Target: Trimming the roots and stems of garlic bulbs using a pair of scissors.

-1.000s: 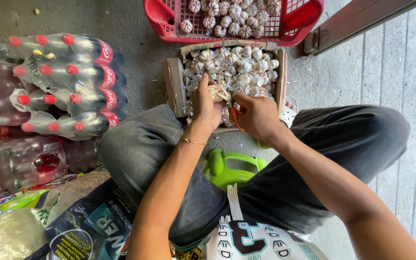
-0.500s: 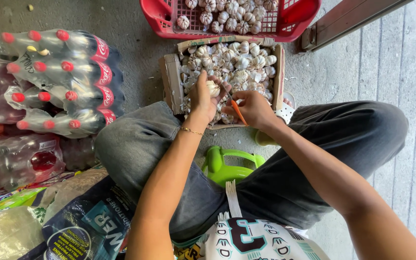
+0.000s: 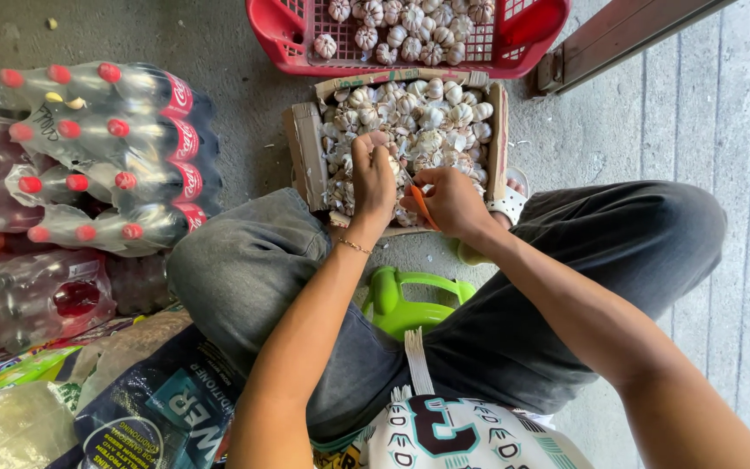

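A cardboard box (image 3: pixel 304 148) full of white garlic bulbs (image 3: pixel 431 117) lies on the concrete floor between my knees. My left hand (image 3: pixel 373 178) reaches into the box, fingers closed over a garlic bulb near its left side. My right hand (image 3: pixel 451 201) hovers at the box's near edge and grips a small orange-handled tool (image 3: pixel 421 207), its tip pointing toward the left hand. A thin bracelet circles my left wrist. The bulb in the left hand is mostly hidden by the fingers.
A red plastic basket (image 3: pixel 271 30) holding more garlic stands just beyond the box. Shrink-wrapped packs of dark soda bottles (image 3: pixel 106 148) lie stacked at the left. A green plastic stool (image 3: pixel 414 300) sits under me. Bags (image 3: pixel 154 408) lie at lower left; a wooden beam (image 3: pixel 618 35) at upper right.
Both hands shifted slightly toward the box's near left part. The orange tool came into view in my right hand. The camera view dipped a little.
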